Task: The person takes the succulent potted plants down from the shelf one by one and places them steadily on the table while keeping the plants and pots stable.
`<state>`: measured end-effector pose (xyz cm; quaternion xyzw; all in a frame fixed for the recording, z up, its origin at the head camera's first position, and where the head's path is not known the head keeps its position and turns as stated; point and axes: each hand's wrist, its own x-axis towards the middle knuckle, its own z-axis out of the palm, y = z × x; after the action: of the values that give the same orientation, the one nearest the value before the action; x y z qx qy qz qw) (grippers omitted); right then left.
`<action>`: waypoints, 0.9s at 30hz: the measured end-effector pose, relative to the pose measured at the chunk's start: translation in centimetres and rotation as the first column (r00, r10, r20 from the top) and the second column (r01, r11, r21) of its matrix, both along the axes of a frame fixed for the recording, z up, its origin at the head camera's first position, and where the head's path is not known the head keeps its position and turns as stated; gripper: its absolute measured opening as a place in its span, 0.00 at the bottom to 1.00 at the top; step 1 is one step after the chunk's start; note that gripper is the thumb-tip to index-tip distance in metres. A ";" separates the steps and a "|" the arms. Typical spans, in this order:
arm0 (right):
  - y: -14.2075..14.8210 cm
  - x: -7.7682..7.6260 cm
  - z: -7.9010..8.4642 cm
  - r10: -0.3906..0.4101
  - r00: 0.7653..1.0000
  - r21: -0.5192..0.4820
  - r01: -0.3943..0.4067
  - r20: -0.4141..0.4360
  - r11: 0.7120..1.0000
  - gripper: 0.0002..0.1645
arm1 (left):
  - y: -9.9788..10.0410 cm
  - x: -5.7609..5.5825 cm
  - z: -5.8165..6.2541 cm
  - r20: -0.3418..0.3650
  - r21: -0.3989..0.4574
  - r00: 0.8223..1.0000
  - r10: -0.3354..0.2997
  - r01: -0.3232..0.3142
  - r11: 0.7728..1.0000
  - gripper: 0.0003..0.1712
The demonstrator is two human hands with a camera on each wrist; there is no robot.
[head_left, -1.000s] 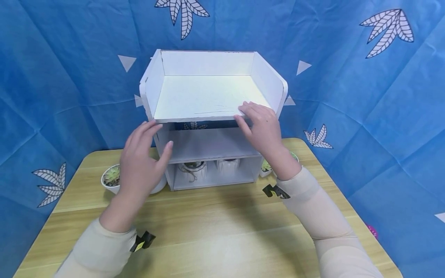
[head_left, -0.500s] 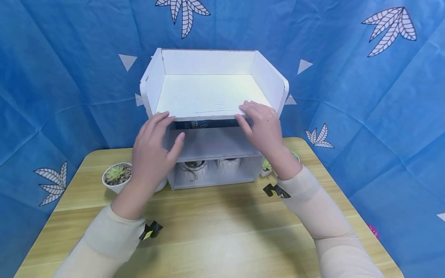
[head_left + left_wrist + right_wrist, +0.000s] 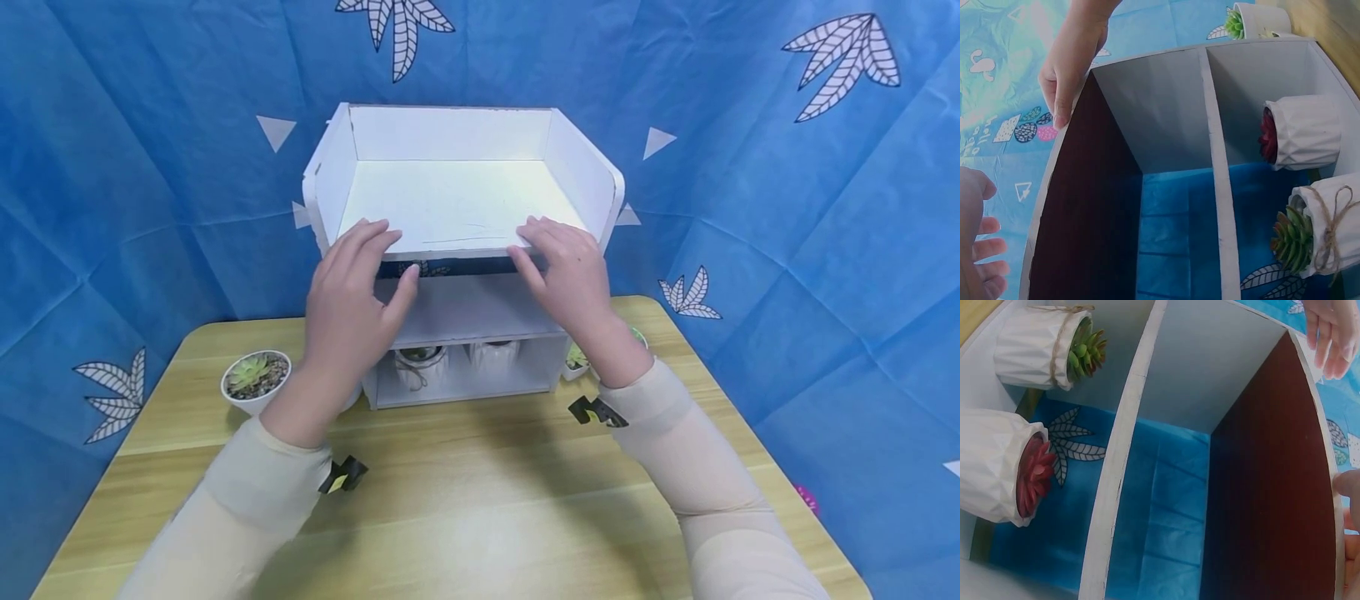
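A white tiered shelf point(image 3: 450, 200) stands at the back of the table, its top a tray with raised sides. My right hand point(image 3: 566, 271) rests at the right part of the top board's front edge, fingertips on the board and thumb at the edge. My left hand point(image 3: 348, 300) hovers at the left part of that edge, fingers spread and thumb apart; the left wrist view shows a gap between its fingers and the board. Below, the reddish-brown underside point(image 3: 1279, 481) of the top board shows in the right wrist view.
On the shelf's bottom level stand a white pot with a twine bow point(image 3: 1335, 219) and a white pot with a red succulent point(image 3: 1307, 131). A potted succulent point(image 3: 255, 379) is left of the shelf, another point(image 3: 576, 362) right. Blue patterned cloth point(image 3: 150, 167) hangs behind the wooden table point(image 3: 480, 500).
My left hand has moved right and slightly up, from the shelf's left corner along the front edge. My right hand has stayed in place at the edge.
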<state>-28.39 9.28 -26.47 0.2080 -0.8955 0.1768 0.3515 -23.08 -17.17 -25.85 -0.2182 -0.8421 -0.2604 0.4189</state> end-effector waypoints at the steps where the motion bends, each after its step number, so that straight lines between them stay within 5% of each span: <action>1: 0.0 0.0 0.0 -0.001 1.000 0.000 0.001 0.000 1.000 0.25 | 0.1 -0.1 0.1 -0.004 -0.001 1.000 0.000 0.000 1.000 0.25; 27: 0.1 0.1 -0.2 -0.006 1.000 -0.005 0.006 -0.002 1.000 0.25 | 1.2 -2.3 1.0 0.083 -0.107 0.992 0.095 -0.086 0.991 0.27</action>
<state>-28.30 9.41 -26.64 0.2046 -0.8954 0.1777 0.3534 -25.35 -15.93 -24.86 -0.1894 -0.8810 -0.2065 0.3812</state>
